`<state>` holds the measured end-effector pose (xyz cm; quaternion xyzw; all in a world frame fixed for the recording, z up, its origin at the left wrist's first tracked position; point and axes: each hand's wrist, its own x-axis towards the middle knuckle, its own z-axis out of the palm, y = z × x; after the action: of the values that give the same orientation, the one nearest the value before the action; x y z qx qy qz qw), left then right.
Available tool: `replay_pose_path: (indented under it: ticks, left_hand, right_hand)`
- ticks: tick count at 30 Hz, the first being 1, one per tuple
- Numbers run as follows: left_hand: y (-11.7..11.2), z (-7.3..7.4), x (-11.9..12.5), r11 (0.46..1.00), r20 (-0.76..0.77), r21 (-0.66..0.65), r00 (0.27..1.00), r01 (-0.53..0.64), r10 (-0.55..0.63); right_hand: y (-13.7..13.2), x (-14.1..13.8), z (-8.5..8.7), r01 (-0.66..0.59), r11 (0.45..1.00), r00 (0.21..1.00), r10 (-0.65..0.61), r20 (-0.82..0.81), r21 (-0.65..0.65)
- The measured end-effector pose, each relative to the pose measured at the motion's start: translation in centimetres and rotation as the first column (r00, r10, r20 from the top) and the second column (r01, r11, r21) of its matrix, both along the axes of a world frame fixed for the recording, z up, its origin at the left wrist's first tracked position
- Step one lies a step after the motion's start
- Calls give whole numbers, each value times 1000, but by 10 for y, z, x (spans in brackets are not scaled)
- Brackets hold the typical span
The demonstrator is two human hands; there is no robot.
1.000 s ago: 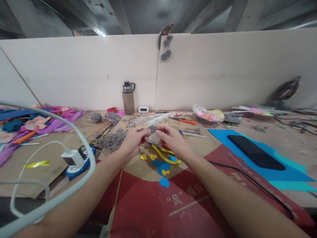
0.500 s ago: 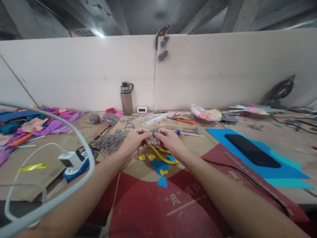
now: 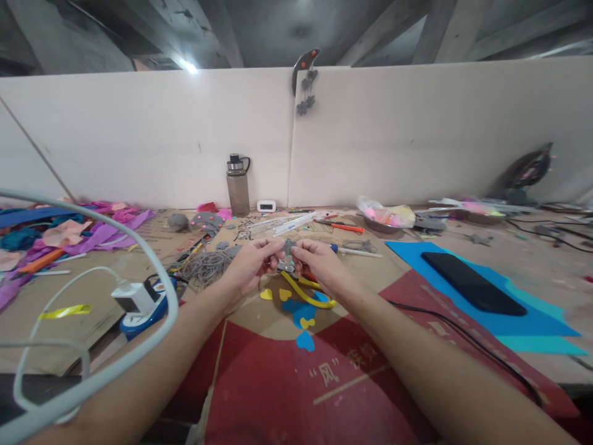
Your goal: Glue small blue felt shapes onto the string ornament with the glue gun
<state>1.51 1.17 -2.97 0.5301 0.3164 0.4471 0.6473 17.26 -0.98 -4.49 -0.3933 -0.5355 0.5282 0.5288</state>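
Note:
Both hands meet above the middle of the table. My left hand (image 3: 252,264) and my right hand (image 3: 317,261) pinch a small grey felt star (image 3: 288,247) between their fingertips, the fingers of both curled closed. Just under the hands lie yellow-handled pliers (image 3: 308,296). Small yellow hearts (image 3: 276,294) and blue felt hearts (image 3: 303,321) lie on the cardboard below them. A bundle of grey cord (image 3: 204,266) sits to the left of my left hand.
A water bottle (image 3: 237,184) and a small clock (image 3: 267,205) stand against the white partition. A black phone (image 3: 472,283) lies on blue sheets at right. Purple and pink scraps (image 3: 83,232) pile at left, near a white charger (image 3: 132,295) with a cable. An orange-handled tool (image 3: 340,226) lies behind.
The hands stay together on the grey star with only slight finger movement. The view has shifted a little.

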Motion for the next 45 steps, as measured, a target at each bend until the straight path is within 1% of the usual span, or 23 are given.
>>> replay_pose_path:
  ticks: [2,6,10,13,17,21,24,25,26,27,28,29,30,31,32,33,35,37,39,41,45]
  left_hand:
    - [2,-1,-1,1000,3,-21,1000,22,-22]
    - [4,0,-2,987,89,-124,992,98,-87]
    - [2,2,-2,982,147,-163,987,91,-67]
    - [-1,3,-1,989,154,-126,986,83,-63]
    - [-3,3,0,996,114,-55,992,64,-57]
    - [-3,2,1,999,73,-35,997,23,-20]
    - [-3,1,2,1000,52,-17,999,-4,5]
    - [-3,1,2,1000,44,-10,999,-22,23]
    - [-3,1,2,999,34,-3,999,-42,42]
    - [-3,1,2,998,22,6,998,-61,61]
    - [-3,1,2,997,10,16,997,-77,77]
    - [-3,2,2,996,-4,27,996,-90,91]
    - [-4,2,2,994,-18,38,995,-98,99]
    - [-4,3,2,993,-31,50,994,-104,105]
    - [-5,3,2,992,-45,62,993,-107,110]
    - [-6,4,3,991,-58,74,992,-110,114]
    - [-8,6,3,990,-79,93,990,-105,113]
    - [-10,7,3,990,-86,108,991,-92,102]
    - [-10,7,4,990,-80,121,993,-79,89]
    - [-10,7,4,988,-68,131,994,-76,85]
    - [-10,6,3,988,-49,123,994,-95,102]
  right_hand:
    - [-1,0,0,-25,1000,1000,25,-12,-4]
    - [-3,1,2,-86,996,991,84,-100,-22]
    - [-3,2,4,-79,996,987,73,-146,-40]
    - [-4,2,5,-58,997,985,50,-167,-44]
    - [-6,2,7,-18,999,986,11,-167,-40]
    - [-8,1,7,-41,998,987,33,-158,-49]
    - [-6,0,4,-48,998,992,43,-119,-46]
    - [-5,0,3,-23,999,996,20,-88,-27]
    - [-5,-1,3,28,1000,999,-28,-43,14]
    - [-5,0,3,100,992,995,-101,12,83]
    - [-6,0,4,182,967,978,-197,71,179]
    - [-7,1,6,255,921,944,-303,129,295]
    - [-9,1,7,300,858,898,-402,180,418]
    - [-11,2,10,309,790,848,-481,222,530]
    - [-13,3,11,285,729,804,-535,258,622]
    - [-15,4,13,241,680,769,-569,291,693]
    - [-17,6,13,146,606,720,-607,336,782]
    - [-16,8,12,76,558,675,-639,369,826]
    - [-13,9,9,28,524,628,-672,393,851]
    - [-11,10,8,-8,504,592,-694,410,864]
    - [-11,12,9,-43,476,557,-718,417,878]
